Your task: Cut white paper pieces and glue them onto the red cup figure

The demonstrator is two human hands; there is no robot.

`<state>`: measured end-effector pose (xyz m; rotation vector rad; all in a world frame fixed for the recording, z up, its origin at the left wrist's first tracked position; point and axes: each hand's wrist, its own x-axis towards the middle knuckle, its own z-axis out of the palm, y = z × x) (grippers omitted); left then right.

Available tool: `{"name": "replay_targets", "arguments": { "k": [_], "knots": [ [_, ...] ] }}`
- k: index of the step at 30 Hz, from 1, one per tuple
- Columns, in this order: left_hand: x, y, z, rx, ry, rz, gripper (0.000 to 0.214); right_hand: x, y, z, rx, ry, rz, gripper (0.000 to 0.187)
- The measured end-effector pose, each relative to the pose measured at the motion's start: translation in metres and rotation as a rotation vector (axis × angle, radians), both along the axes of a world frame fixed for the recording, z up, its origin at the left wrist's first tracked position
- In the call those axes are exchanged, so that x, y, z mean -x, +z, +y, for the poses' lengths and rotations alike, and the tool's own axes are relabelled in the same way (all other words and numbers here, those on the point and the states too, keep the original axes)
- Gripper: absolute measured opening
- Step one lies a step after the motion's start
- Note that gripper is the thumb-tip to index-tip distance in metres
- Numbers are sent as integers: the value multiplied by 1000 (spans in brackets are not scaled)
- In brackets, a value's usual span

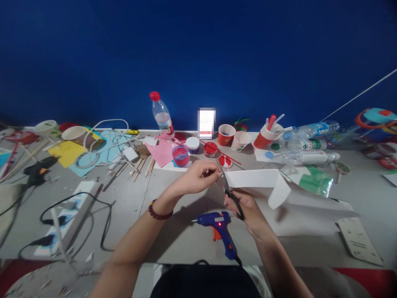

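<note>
My right hand (245,203) grips a pair of black-handled scissors (228,191), its blades pointing up and away from me. Beside the blades, my left hand (198,179), with a beaded bracelet at the wrist, pinches the left end of a white paper strip (252,179). The strip runs across behind the scissors and bends down at its right end. Where the blades meet the paper, my fingertips partly hide it. Below both hands a blue glue gun (214,218) lies on its side, with a red light lit and its nozzle toward the left.
Paint pots (180,155), paper cups (241,140) and an upright bottle (163,118) stand along the blue wall. Plastic bottles (313,156) lie at right. A power strip (66,219) with cables sits left, near brushes (141,163) and coloured paper (63,153).
</note>
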<state>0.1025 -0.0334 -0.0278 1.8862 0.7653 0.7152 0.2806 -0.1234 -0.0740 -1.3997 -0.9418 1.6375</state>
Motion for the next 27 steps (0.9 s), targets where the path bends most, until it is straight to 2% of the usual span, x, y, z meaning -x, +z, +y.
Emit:
{"name": "replay_targets", "arguments": {
  "k": [3, 7, 9, 12, 17, 22, 27],
  "knots": [
    [-2, 2, -1, 131, 9, -62, 27, -1, -3, 0, 4, -1, 32, 41],
    [-13, -3, -7, 321, 93, -201, 31, 1, -5, 0, -24, -65, 86, 46],
    [-18, -7, -11, 365, 141, -263, 33, 3, -7, -1, -16, -85, 112, 49],
    [-24, -13, -16, 336, 189, -255, 36, 6, -8, -2, -4, -111, 143, 51],
    [-26, -17, -18, 186, 207, -186, 36, 9, -8, -4, -27, -127, 165, 47],
    [-16, -12, -13, 74, 90, -94, 36, 11, -2, -6, -43, -153, 76, 41],
    [-4, -5, -8, 57, -13, -8, 34, 9, 3, -8, -68, -105, 3, 35]
  ]
}}
